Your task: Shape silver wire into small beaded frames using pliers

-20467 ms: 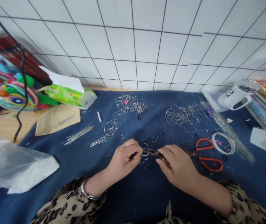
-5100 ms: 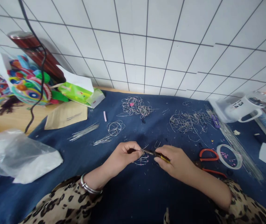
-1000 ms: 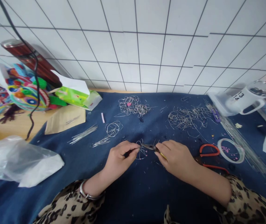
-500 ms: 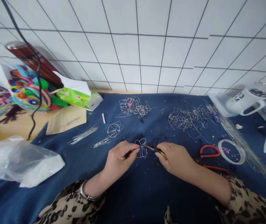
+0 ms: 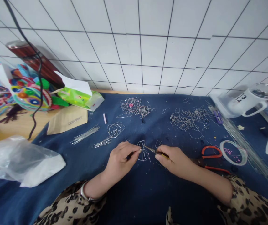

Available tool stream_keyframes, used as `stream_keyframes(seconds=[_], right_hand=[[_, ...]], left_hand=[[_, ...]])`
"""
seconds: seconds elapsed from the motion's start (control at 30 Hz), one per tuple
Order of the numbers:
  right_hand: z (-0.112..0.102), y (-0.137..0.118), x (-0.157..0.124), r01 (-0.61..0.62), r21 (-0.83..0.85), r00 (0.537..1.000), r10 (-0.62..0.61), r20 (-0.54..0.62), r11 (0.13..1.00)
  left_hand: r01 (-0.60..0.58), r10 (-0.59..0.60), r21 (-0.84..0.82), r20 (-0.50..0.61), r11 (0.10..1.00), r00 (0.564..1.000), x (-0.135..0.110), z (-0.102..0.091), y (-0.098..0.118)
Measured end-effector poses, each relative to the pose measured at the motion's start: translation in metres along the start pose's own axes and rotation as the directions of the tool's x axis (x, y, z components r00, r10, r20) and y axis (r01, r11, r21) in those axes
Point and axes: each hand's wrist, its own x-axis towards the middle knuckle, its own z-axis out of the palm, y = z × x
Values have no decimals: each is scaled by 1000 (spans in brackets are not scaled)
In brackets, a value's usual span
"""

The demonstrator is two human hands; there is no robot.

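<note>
Thumb and fingers of my left hand [image 5: 122, 157] pinch a small looped wire shape [image 5: 144, 155], thin and silvery, with a few pink specks on it. My right hand [image 5: 175, 161] is wrapped round slim pointed pliers [image 5: 158, 153] with dark and yellow handles. Their tip meets the upper loops of the wire, just right of my left fingertips; whether the jaws clamp the wire is too small to tell. A short bent wire piece [image 5: 157, 143] lies behind the pliers on the dark blue cloth [image 5: 148, 193].
Tangled wire [image 5: 188, 118] and wire flowers [image 5: 134, 106] lie toward the wall. Red-handled scissors [image 5: 211, 151], a round dish rim [image 5: 222, 150] with pink beads and long straight wires [image 5: 249, 143] are at right. A plastic bag [image 5: 23, 162] and wire bundles [image 5: 85, 135] sit left.
The wire shape has turned slightly in my left fingers and its loops stand differently. The pliers' tip has shifted a little at the upper loops. Both hands keep their grip.
</note>
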Motion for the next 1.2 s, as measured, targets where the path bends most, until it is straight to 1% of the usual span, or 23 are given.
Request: stream_keyframes(seconds=[0.07, 0.2, 0.37, 0.5, 0.67, 0.87, 0.93, 1.1, 1.2], right_hand=[[1, -1, 0, -5, 19, 1000, 5, 7, 1000], [0, -3, 0, -8, -5, 1000, 8, 0, 1000], [-8, -2, 0, -22, -19, 999, 22, 26, 1000], [-13, 0, 1, -9, -25, 999, 10, 38, 1000], [-15, 2, 2, -7, -51, 997, 11, 77, 999], [-15, 5, 2, 0, -62, 997, 5, 80, 998], [-16, 5, 3, 20, -80, 997, -15, 71, 997], [-22, 6, 4, 114, -159, 993, -116, -2, 981], [-26, 8, 5, 147, -164, 989, -150, -2, 975]], left_hand=[[-17, 17, -4, 28, 1000, 999, 0, -1, 0], [-32, 32, -5, 52, 999, 998, 0, -1, 0], [-26, 26, 3, 43, 1000, 999, 1, -2, -2], [-26, 26, 14, 20, 1000, 999, 2, -4, -3], [-34, 34, 21, -15, 999, 999, 3, -6, -5], [-74, 74, 10, -40, 997, 996, 3, -5, -8], [-88, 88, 3, -34, 996, 995, 4, -6, -8], [-117, 117, -25, 21, 993, 993, 5, -8, -7], [-103, 107, -61, 63, 993, 992, 6, -9, -6]])
